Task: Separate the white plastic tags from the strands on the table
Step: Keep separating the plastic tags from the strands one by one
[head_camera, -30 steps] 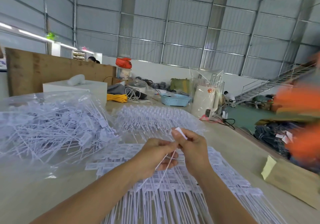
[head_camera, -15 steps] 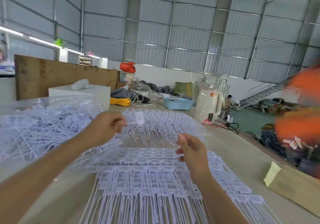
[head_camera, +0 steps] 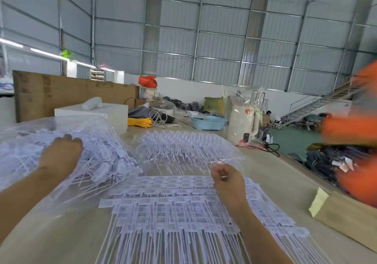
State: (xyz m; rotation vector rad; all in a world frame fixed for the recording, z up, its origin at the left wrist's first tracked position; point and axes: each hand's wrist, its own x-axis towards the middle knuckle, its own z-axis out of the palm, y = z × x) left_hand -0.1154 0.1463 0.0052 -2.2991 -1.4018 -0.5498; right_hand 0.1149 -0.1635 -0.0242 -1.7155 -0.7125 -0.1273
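The left hand (head_camera: 61, 153) lies palm down with curled fingers on the loose tags (head_camera: 106, 157) piled in a clear bag (head_camera: 98, 124). The right hand (head_camera: 227, 180) is a loose fist pinching a thin white sliver above the joined tag sheets (head_camera: 173, 206) on the worktop (head_camera: 275, 178).

Warehouse workshop: corrugated metal walls (head_camera: 183, 39), steel staircase (head_camera: 318, 102), cluttered worktable (head_camera: 271, 174).

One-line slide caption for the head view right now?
Left hand rests on the bagged pile of separated tags while the right hand hovers, fingers curled, over joined tag strips on the table.
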